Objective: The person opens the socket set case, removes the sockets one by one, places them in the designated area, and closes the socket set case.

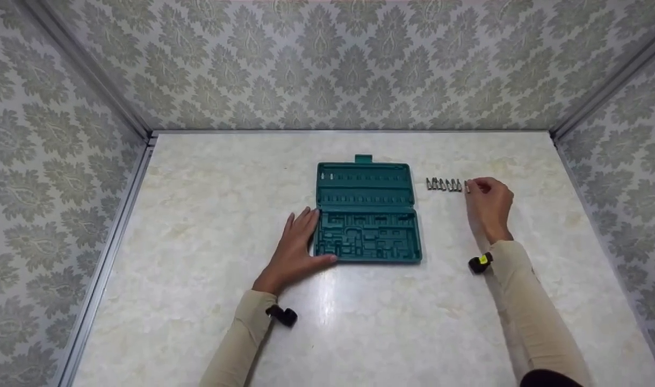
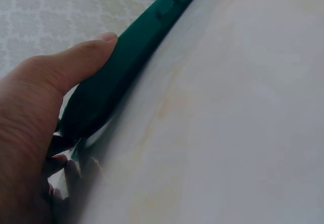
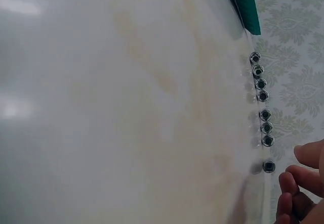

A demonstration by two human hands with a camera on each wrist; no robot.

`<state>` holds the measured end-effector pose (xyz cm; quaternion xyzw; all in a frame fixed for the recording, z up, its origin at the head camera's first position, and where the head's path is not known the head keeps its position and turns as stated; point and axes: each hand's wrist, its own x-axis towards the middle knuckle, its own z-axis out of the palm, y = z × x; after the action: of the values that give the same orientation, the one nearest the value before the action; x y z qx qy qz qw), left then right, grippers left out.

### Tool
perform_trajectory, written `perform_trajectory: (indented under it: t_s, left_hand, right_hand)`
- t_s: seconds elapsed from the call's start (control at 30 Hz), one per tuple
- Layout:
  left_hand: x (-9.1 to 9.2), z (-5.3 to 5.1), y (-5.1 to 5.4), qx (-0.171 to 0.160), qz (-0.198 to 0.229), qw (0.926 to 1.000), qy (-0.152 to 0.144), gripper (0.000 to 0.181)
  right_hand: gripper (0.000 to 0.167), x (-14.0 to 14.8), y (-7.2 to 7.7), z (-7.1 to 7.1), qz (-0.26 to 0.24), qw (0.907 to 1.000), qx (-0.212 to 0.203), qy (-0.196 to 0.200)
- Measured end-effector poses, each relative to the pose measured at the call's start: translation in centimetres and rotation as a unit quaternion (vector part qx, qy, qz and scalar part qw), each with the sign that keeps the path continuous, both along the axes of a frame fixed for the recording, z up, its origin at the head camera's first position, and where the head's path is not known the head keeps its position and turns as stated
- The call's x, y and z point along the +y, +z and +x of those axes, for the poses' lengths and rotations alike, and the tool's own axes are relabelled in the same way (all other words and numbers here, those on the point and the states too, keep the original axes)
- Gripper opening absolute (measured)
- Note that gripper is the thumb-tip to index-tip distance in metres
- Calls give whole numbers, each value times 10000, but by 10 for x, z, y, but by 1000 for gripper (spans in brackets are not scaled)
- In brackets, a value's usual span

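A green case (image 1: 365,208) lies unfolded on the table; two small metal pieces (image 1: 327,176) stand in its upper left slots. My left hand (image 1: 295,250) rests against the case's lower left corner, thumb on the front side and fingers spread along the left side. In the left wrist view, the thumb (image 2: 86,59) touches the green wall (image 2: 126,52). Several metal bits (image 1: 443,185) lie in a row right of the case. My right hand (image 1: 490,207) is at the row's right end, fingertips beside the last bit (image 3: 269,166); the right wrist view shows thumb and forefinger slightly apart.
The pale marbled tabletop (image 1: 381,322) surrounds the case. Patterned walls (image 1: 354,64) stand behind and at both sides, with metal rails at the corners. Black wrist cameras (image 1: 282,315) are strapped over the beige sleeves (image 1: 539,312).
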<state>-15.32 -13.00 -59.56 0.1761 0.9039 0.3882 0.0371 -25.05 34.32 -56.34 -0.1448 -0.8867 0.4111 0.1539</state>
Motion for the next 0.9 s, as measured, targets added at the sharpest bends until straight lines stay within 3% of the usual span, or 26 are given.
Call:
perform_trajectory:
  t_s: [0.13,0.3,0.6,0.73,0.9]
  left_hand:
    - [-2,0,-2,21,51,10000,18,127]
    - [0,0,-3,24,67,10000,22,127]
    - [3,-2,-3,-4,-2,10000,47,126]
    - [2,-2,-2,-64,85,9999,79,128]
    - [1,-2,-1,-88,138,9999,28,131]
  right_hand:
    - [27,-9,6,0,146,9990,359,234]
    - [25,-15,9,1,186,9969,507,574]
    - [26,-11,5,0,250,9981,331,457]
    - [23,-25,5,1,174,9955,453,818]
    - [22,-55,10,1,169,9867,482,1542]
